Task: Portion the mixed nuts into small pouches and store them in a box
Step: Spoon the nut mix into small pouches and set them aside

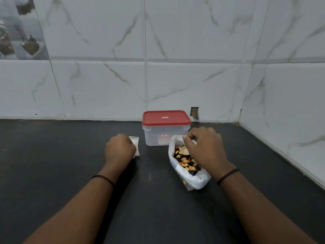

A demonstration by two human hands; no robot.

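Observation:
An open plastic bag [197, 180] of mixed nuts [186, 162] lies on the dark counter right of centre, with a small wooden spoon [185, 150] lying in the nuts. My right hand [205, 147] hovers over the bag's far end, fingers curled near its rim; whether it grips the bag or the spoon is hidden. My left hand [119, 148] rests on a small stack of white pouches [136, 144], its fingers curled over them. Behind stands a clear plastic box [154, 138] closed with a red lid [166, 118].
The dark counter [70, 155] runs back to a marble-tiled wall [158, 67] and meets a side wall at the right corner [239, 120]. A small hole in the tile [194, 112] sits behind the box.

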